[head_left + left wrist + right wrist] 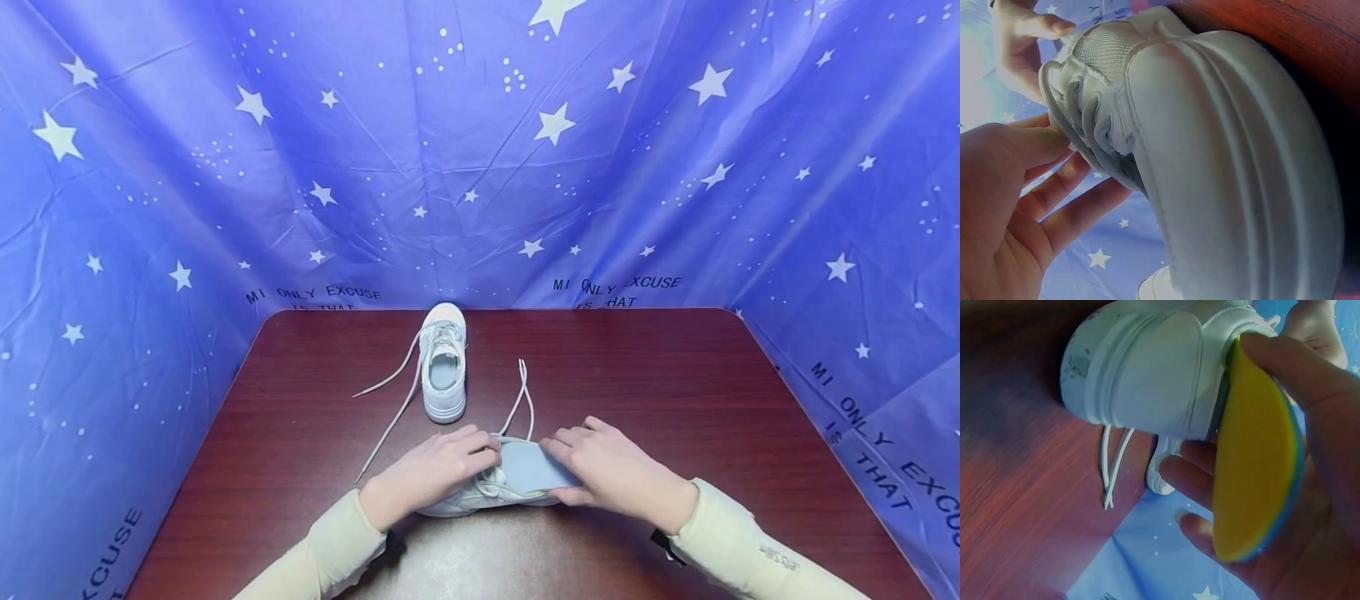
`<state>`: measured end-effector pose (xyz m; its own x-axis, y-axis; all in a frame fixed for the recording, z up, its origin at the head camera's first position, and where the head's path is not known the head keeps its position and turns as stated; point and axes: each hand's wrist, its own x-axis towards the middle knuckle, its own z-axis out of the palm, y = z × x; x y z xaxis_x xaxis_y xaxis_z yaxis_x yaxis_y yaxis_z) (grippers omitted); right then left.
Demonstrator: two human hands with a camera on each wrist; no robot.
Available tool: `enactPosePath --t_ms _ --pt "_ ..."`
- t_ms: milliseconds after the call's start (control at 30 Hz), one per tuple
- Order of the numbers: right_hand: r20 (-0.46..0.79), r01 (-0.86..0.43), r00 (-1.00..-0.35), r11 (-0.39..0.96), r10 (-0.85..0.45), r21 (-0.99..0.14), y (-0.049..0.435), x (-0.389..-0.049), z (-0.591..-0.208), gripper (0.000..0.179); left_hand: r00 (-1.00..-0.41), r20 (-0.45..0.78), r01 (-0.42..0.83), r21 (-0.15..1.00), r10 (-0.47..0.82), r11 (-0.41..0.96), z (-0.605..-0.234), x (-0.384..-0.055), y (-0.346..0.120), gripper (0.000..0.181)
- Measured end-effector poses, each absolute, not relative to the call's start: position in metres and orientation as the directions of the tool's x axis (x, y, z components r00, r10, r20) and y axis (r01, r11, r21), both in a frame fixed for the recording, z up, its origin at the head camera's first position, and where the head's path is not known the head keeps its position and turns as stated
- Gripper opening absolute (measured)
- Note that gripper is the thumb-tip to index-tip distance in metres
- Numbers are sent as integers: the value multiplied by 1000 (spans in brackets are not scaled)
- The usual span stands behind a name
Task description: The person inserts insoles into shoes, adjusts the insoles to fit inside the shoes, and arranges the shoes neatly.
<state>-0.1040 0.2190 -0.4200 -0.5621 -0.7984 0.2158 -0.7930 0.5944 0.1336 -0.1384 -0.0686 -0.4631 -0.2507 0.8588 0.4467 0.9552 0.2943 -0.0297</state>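
A white sneaker [491,498] lies crosswise near the front of the table, toe to the left. My left hand [438,467] is at its tongue and laces; in the left wrist view the thumb and fingers [1088,200] pinch the tongue area. An insole [531,467], grey-blue on top and yellow underneath [1254,469], sticks out of the shoe's opening at the heel. My right hand [615,468] grips the insole's rear part between thumb and fingers. The front of the insole is hidden inside the shoe.
A second white sneaker [445,407] stands farther back, toe away, its loose laces [390,437] spread to the left. The near shoe's lace [517,400] stretches back across the dark red table [660,375]. Blue star-patterned curtains [465,150] enclose the back and sides.
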Motion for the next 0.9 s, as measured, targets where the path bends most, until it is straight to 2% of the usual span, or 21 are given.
enactPosePath --t_ms 200,433,567,900 --pt "157 -778 -608 623 -779 82 231 -101 -414 62 -243 463 959 -19 853 283 -465 -137 -70 25" --pt "172 -768 -622 638 -764 58 244 -102 -411 62 -240 469 960 -16 850 279 -463 -140 -70 24" --pt "198 -779 -608 626 -769 40 245 -103 -412 56 -241 463 961 -12 853 278 -463 -140 -70 25" --pt "323 -811 -530 580 -784 77 246 -105 -421 49 -242 461 958 -25 854 285 -464 -140 -70 26"
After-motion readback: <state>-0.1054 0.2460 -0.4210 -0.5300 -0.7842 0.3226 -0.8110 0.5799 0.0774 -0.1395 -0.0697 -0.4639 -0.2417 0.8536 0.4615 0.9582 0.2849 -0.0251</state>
